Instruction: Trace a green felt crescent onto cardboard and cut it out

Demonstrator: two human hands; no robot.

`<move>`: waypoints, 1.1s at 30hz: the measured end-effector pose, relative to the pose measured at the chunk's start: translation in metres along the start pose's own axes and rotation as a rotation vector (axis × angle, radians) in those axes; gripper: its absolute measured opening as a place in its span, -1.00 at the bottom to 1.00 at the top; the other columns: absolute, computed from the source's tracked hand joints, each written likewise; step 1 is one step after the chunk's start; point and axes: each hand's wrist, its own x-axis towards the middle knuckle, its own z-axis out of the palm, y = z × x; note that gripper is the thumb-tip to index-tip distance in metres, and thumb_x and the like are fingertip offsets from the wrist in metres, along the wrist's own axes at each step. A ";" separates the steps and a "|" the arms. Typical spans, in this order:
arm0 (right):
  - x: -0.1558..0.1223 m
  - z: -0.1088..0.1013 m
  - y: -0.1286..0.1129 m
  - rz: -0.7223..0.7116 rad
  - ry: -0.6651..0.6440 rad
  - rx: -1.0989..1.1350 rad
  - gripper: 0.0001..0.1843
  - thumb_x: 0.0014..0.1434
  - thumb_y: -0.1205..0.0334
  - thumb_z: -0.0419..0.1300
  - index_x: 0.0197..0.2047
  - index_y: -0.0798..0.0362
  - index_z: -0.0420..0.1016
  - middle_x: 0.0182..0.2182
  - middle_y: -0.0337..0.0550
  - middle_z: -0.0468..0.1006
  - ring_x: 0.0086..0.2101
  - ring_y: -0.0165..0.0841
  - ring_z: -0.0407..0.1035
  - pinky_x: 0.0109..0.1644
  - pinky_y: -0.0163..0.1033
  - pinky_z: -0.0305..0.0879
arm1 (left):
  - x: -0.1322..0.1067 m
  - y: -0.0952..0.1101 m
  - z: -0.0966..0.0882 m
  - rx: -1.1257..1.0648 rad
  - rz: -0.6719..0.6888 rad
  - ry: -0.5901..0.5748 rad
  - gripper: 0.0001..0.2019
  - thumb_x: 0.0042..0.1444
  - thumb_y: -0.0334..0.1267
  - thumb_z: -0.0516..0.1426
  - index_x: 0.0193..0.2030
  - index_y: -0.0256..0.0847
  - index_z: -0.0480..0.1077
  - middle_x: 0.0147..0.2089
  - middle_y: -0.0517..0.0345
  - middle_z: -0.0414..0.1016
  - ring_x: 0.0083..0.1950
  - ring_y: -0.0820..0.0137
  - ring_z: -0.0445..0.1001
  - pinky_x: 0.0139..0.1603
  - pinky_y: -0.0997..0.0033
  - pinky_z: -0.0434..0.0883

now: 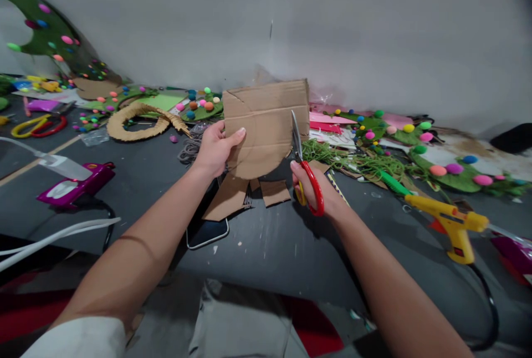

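Upright above the table is a piece of brown cardboard with a rounded lower edge. My left hand is closed on its left side, thumb across the front. In my right hand are scissors with red and yellow handles, my fingers through the loops. Their blades point up and meet the cardboard near its right side. Cut cardboard scraps lie below, some over a dark phone-like device.
A yellow glue gun lies at the right with its cable. Purple power strip and white cables are at the left. A ring of tan material, green felt pieces with pom-poms and green yarn line the wall.
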 end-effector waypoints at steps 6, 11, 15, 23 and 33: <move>-0.001 -0.001 -0.003 -0.009 -0.009 -0.033 -0.27 0.29 -0.58 -0.02 -0.40 -0.04 0.29 -0.56 -0.24 0.32 -0.51 -0.33 0.21 -0.47 -0.22 0.14 | 0.002 0.003 -0.002 -0.016 -0.021 -0.004 -0.49 -0.16 -0.13 0.50 -0.05 -0.22 0.55 -0.11 0.02 0.75 -0.09 0.09 0.73 0.00 -0.01 0.69; -0.005 -0.002 -0.011 -0.012 -0.021 -0.085 -0.28 0.30 -0.57 -0.03 -0.41 -0.04 0.25 -0.56 -0.24 0.33 -0.49 -0.32 0.21 -0.42 -0.21 0.16 | 0.001 0.004 -0.001 0.008 -0.005 -0.006 -0.53 -0.10 -0.14 0.47 -0.04 -0.24 0.55 -0.13 0.03 0.75 -0.10 0.10 0.74 -0.02 0.00 0.70; -0.007 -0.002 -0.018 -0.010 -0.027 -0.134 -0.33 0.34 -0.50 -0.01 -0.42 -0.05 0.20 -0.57 -0.24 0.31 -0.48 -0.32 0.19 -0.38 -0.20 0.16 | 0.001 0.003 -0.001 0.004 0.011 -0.014 -0.54 -0.07 -0.13 0.47 -0.04 -0.25 0.56 -0.12 0.02 0.75 -0.11 0.10 0.74 -0.02 0.03 0.71; -0.007 -0.002 -0.020 -0.048 -0.046 -0.203 -0.36 0.38 -0.45 -0.07 -0.43 -0.08 0.16 -0.58 -0.24 0.30 -0.47 -0.29 0.19 -0.33 -0.17 0.15 | 0.004 0.000 -0.003 -0.011 0.129 -0.029 -0.55 -0.01 -0.15 0.47 0.00 -0.22 0.56 -0.04 -0.01 0.75 -0.09 0.17 0.74 0.02 0.09 0.71; -0.003 0.001 -0.016 -0.136 0.042 -0.293 -0.35 0.40 -0.41 -0.13 -0.48 -0.06 0.14 -0.57 -0.21 0.31 -0.46 -0.31 0.18 -0.32 -0.17 0.12 | 0.006 -0.004 -0.007 -0.008 0.077 -0.051 -0.48 -0.06 -0.11 0.50 0.01 -0.24 0.54 -0.04 -0.03 0.74 -0.06 0.09 0.74 0.01 0.00 0.71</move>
